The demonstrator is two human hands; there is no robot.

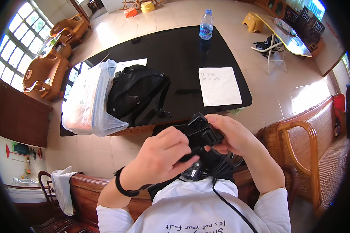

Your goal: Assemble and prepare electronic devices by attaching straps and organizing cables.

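A black boxy device, camera-like with raised blocks on it, is held over my lap between both hands. My right hand grips its right side, thumb at the top edge and fingers underneath. My left hand, with a black band at the wrist, is closed at the device's left side; its palm and fingertips are partly hidden. Just below, a smaller black box with a pale label rests near my shirt. Black cables loop below my right hand, and one runs down over the white shirt.
Ahead stands a glossy black table. On it are a black backpack, a plastic bag, a paper sheet and a water bottle. A wicker armchair is at my right, and a wooden bench lies behind.
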